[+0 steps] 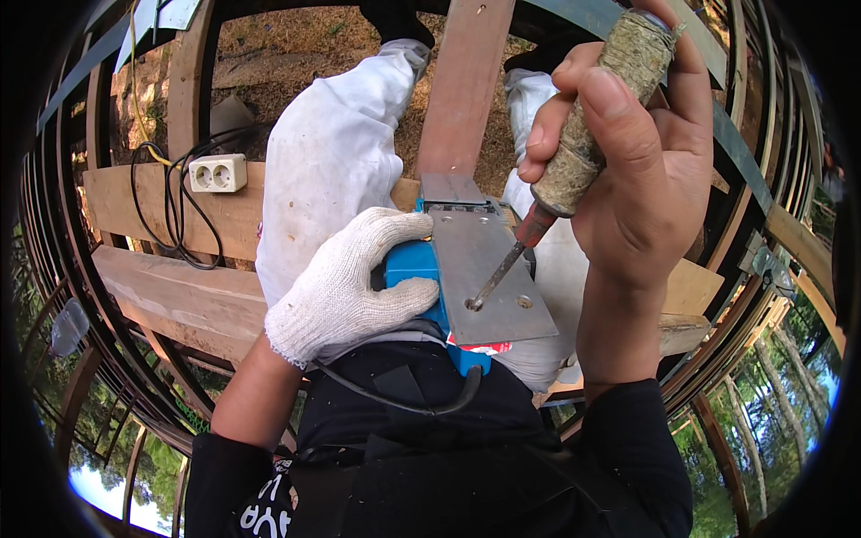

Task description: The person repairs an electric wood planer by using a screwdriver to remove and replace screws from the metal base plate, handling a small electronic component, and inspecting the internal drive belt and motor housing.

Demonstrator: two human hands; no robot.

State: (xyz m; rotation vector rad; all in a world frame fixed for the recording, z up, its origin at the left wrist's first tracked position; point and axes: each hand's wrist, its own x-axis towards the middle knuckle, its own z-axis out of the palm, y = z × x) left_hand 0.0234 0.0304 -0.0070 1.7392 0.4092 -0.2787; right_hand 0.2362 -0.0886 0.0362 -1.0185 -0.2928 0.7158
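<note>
My left hand (354, 282), in a white knit glove, grips the side of a blue power tool (408, 264) resting on my lap, with a black cord trailing from it. A flat metal plate (493, 269) with several holes faces up on the tool. My bare right hand (641, 152) holds a screwdriver (592, 134) by its thick handle, which has a rough, fibrous wrapping and a red collar. The screwdriver's tip sits at a hole in the plate's near left part, on a screw or recess too small to tell.
Wooden boards (170, 289) run beside and beneath my white-trousered legs, with a narrower plank (457, 90) between them. A white double socket (218, 175) with coiled black and yellow cables lies at the left. A wood-chip-covered ground shows below the framework; trees stand at both sides.
</note>
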